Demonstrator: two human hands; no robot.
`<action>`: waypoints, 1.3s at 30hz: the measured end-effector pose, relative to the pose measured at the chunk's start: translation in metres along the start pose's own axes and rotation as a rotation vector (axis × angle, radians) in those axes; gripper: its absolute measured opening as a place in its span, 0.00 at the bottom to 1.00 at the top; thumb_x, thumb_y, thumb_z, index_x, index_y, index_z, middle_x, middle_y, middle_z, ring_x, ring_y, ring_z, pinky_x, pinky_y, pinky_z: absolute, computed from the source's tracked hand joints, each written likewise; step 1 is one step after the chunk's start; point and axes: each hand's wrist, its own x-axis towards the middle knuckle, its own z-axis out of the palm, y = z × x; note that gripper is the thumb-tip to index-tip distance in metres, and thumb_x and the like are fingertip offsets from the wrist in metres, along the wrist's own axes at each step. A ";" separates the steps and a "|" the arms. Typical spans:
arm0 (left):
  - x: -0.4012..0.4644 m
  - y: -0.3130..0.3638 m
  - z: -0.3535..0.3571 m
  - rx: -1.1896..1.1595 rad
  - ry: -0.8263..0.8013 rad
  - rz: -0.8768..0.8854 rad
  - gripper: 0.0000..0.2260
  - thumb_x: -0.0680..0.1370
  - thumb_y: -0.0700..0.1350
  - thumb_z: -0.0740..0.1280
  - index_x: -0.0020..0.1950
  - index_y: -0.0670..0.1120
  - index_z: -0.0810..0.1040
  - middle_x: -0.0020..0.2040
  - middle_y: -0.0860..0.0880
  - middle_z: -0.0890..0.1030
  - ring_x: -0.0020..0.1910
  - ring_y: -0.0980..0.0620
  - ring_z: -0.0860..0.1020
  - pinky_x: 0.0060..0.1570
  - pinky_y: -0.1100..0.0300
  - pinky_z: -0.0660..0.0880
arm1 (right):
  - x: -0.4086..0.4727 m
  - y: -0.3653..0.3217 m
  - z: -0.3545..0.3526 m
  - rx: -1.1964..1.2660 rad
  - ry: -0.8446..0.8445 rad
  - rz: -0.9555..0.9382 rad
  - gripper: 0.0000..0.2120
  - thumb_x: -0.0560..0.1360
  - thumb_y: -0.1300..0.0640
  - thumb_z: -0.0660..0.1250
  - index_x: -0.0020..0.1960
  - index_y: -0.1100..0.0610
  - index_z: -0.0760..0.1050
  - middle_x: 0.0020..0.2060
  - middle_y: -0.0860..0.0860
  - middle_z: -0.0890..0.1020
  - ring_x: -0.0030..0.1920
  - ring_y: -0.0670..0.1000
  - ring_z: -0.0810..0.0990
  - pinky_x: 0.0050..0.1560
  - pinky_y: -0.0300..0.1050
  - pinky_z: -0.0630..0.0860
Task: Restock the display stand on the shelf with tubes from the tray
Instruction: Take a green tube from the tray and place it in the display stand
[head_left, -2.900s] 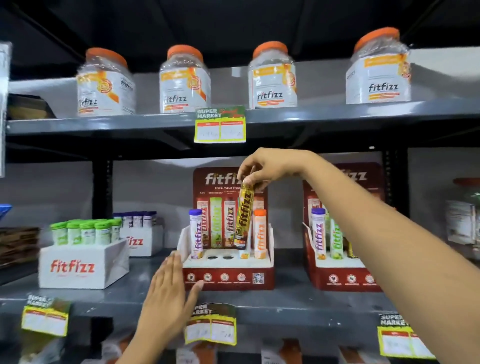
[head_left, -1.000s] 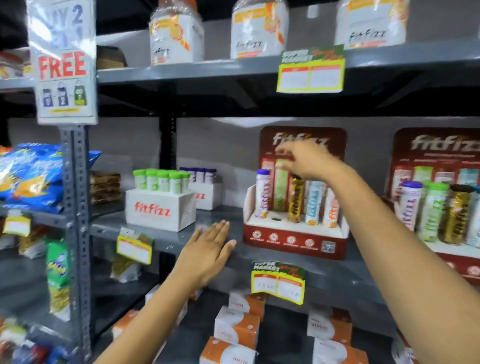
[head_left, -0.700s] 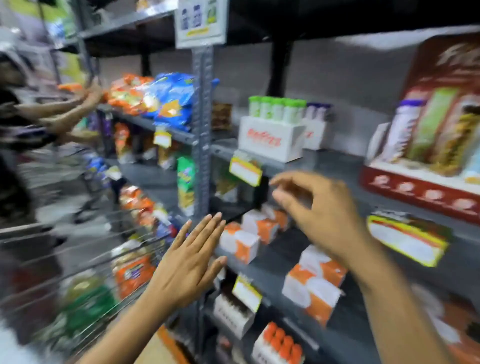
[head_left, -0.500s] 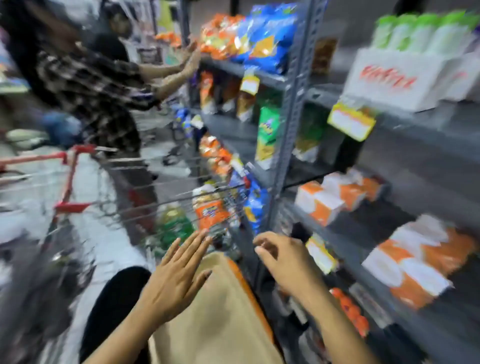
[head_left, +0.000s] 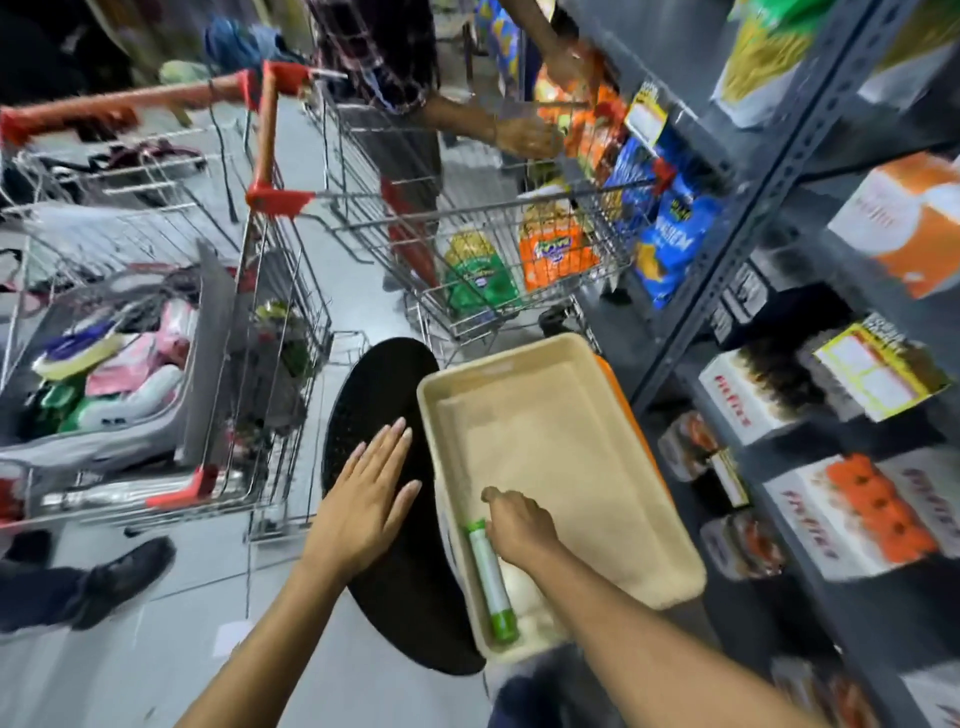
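Down low, the right hand (head_left: 519, 527) reaches into the beige tray (head_left: 561, 447), fingers curled beside the green-capped tube (head_left: 491, 582) along its near wall; whether it grips is unclear. The left hand (head_left: 363, 504) hovers flat, empty.

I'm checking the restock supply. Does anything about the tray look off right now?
Nothing damaged or spilled. The beige tray holds only one green-capped tube, lying flat along its left wall beside the right hand.

One head-worn view; faces steeply down, close over the tray (head_left: 561, 358); shelving (head_left: 753, 171) at right.
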 end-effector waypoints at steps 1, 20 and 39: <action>0.000 0.000 0.001 -0.006 0.010 -0.005 0.27 0.81 0.57 0.49 0.77 0.46 0.53 0.77 0.50 0.52 0.75 0.56 0.47 0.72 0.53 0.49 | 0.004 -0.003 0.009 -0.016 0.002 -0.009 0.19 0.75 0.62 0.58 0.66 0.56 0.68 0.58 0.60 0.77 0.58 0.62 0.78 0.54 0.53 0.75; -0.002 -0.002 0.003 -0.075 -0.002 -0.043 0.29 0.80 0.60 0.48 0.77 0.48 0.52 0.77 0.52 0.52 0.75 0.57 0.48 0.72 0.54 0.50 | 0.012 -0.045 -0.062 -0.242 -0.378 -0.110 0.16 0.69 0.56 0.73 0.53 0.65 0.80 0.48 0.60 0.82 0.38 0.55 0.76 0.33 0.42 0.70; 0.225 0.276 -0.225 -0.255 0.457 0.784 0.29 0.80 0.61 0.48 0.74 0.43 0.62 0.74 0.48 0.59 0.73 0.54 0.57 0.71 0.62 0.50 | -0.331 -0.040 -0.491 -0.436 0.652 -0.324 0.11 0.73 0.50 0.70 0.54 0.50 0.80 0.47 0.46 0.83 0.40 0.40 0.76 0.44 0.33 0.70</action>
